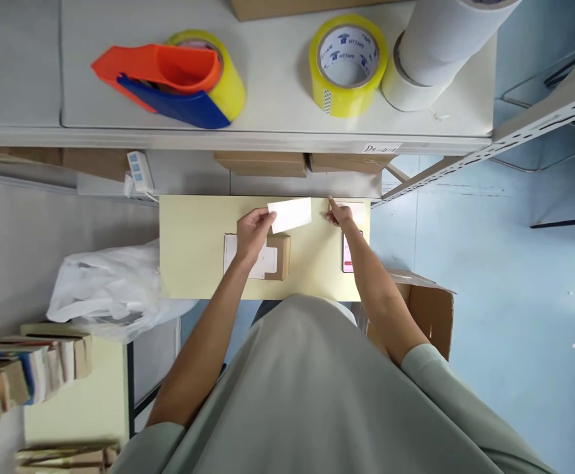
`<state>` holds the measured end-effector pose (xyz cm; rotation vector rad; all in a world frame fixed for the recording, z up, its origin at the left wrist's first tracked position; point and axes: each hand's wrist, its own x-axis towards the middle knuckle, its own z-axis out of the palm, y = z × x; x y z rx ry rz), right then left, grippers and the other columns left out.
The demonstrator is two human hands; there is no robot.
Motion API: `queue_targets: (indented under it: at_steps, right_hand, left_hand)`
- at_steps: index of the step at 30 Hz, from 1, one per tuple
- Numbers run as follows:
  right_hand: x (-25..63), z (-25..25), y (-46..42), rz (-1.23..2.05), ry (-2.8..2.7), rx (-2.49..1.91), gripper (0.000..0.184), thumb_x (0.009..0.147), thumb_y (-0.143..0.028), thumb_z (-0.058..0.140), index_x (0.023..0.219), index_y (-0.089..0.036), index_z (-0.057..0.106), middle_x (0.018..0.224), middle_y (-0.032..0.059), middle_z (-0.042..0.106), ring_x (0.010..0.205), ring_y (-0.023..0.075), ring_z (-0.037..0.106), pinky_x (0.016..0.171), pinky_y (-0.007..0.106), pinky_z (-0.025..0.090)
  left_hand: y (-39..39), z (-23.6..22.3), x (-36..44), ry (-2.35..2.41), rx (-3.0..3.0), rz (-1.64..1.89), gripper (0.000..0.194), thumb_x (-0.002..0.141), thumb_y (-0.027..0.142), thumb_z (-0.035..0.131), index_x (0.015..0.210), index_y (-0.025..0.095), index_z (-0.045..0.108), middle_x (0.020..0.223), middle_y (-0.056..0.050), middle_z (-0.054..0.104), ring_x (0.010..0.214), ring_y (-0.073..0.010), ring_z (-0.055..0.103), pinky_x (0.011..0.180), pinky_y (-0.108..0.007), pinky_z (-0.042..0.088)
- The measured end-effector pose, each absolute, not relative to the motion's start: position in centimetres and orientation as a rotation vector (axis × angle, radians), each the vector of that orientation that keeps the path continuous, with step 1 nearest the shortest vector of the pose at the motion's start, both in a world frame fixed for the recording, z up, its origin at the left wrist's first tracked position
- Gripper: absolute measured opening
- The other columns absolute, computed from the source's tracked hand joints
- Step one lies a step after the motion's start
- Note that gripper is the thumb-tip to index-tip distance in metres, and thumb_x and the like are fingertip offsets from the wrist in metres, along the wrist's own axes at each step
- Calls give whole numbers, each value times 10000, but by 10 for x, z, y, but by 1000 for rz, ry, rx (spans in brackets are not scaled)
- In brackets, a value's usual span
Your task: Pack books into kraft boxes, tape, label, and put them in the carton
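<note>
Over the pale yellow table [193,250], my left hand [254,232] pinches a blank white slip of paper [291,214] by its left end. Below that hand lies a small cardboard box [280,258] with white labels on its top, partly covered by my wrist. My right hand [339,214] is at the table's back edge, index finger stretched out and the other fingers partly curled, with nothing visible in it. White paper [357,212] lies beside and under it. A phone [347,253] with a lit pinkish screen is partly hidden by my right forearm.
A shelf [277,112] overhangs the back, carrying an orange and blue tape dispenser [169,82], a yellow tape roll [349,66] and white rolls [435,52]. White plastic bags [104,283] hang at left; an open carton [428,309] stands at right. Books [35,368] fill the lower left.
</note>
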<state>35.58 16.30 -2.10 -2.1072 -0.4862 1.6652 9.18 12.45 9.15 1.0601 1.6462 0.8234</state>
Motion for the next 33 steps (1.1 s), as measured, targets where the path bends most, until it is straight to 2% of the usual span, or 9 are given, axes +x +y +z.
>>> queue_targets:
  at_steps: [4,7,9,13,16,19,21,24,33]
  right_hand:
    - [344,14,136,1730,-539,-1934,712,1000,-832,632,690,-192,679,643,65,727,489,119,628,560,222,559]
    - [331,52,92,1829,-565,-1682,810,963,-943,523,760,-186,729,740,85,770,603,141,716,636,223,597]
    - [322,79,60,1889,-594,-1528,839,917,-986,521,764,-190,737,784,109,794,682,175,766,682,251,624]
    - [305,125,10,1729,-697,-1447,675,758,-883,823,715,-214,743,762,97,799,738,214,773,752,311,642]
    - [298,151,-9,1564,-753,-1492,572,738,-787,894,690,-234,755,702,67,779,708,226,749,752,345,632]
    - [294,173,-20,1438,-778,-1536,537,792,-765,857,701,-242,771,707,65,785,707,241,752,751,373,635]
    - [291,187,-24,1376,-796,-1553,529,810,-759,845,710,-244,775,717,66,790,726,254,764,764,388,644]
    - [283,206,-29,1313,-830,-1570,513,841,-748,825,728,-250,773,733,65,793,755,265,776,780,397,649]
    - [241,249,-31,1263,-889,-1539,467,884,-700,812,761,-252,767,746,47,780,760,244,783,766,373,652]
  left_hand:
    - [78,117,82,1621,1270,835,300,911,511,761,1035,242,807,1071,-77,820,1051,-257,779,979,-385,636]
    - [49,126,80,1609,1546,901,164,975,399,700,976,294,825,1208,-70,809,1228,-269,743,1139,-462,591]
    - [35,128,80,1592,1676,934,158,976,319,684,921,315,832,1325,-68,782,1365,-285,682,1190,-512,562]
    - [16,135,84,1498,1767,889,172,971,292,694,887,340,836,1529,-36,694,1490,-299,602,1189,-539,570]
    - [9,148,88,1408,1683,941,192,977,338,705,1109,352,843,1584,-54,662,1451,-288,644,1186,-509,581]
    - [6,164,86,1379,1444,961,464,952,381,726,1411,320,743,1484,-102,733,1343,-283,722,1148,-473,606]
    - [5,174,79,1327,1316,868,409,924,395,735,1317,292,781,1290,-99,814,1201,-290,782,1085,-460,632]
    - [4,192,66,1211,1263,685,207,891,415,745,1021,280,832,1085,-82,840,1071,-302,809,1022,-450,640]
    - [-3,239,26,1131,1261,699,254,866,537,778,867,284,798,1008,-80,808,1101,-346,773,1012,-493,628]
